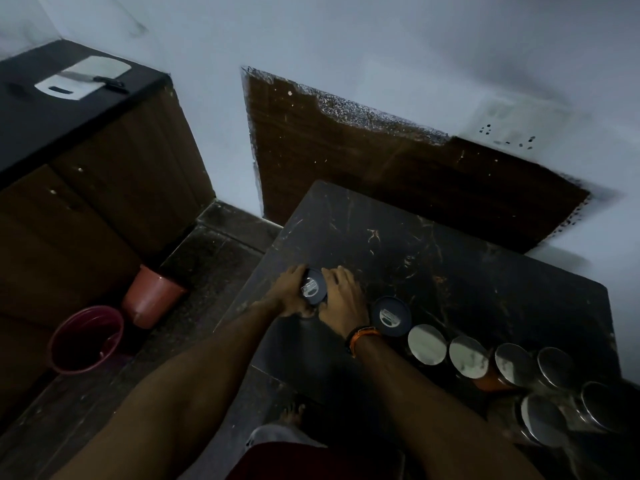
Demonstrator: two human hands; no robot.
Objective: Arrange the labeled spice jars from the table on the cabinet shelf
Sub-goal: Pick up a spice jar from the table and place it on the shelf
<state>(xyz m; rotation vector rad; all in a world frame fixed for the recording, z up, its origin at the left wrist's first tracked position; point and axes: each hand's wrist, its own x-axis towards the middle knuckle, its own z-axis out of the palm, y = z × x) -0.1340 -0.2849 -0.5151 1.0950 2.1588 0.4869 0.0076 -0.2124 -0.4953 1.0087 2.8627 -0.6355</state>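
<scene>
Dark bench [450, 271] carries an upright jar [313, 289]; left hand [289, 292] and right hand [341, 301] curl round its sides, forearms stretched forward.

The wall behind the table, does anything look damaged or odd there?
Yes. A ragged brown patch on the wall behind the table looks stripped of paint, with rough speckled edges. The jars seem upright, nothing spilled.

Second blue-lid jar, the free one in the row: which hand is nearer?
Right. The right hand sits just beside the second blue-lid jar; the left hand is farther, across the held jar.
</scene>
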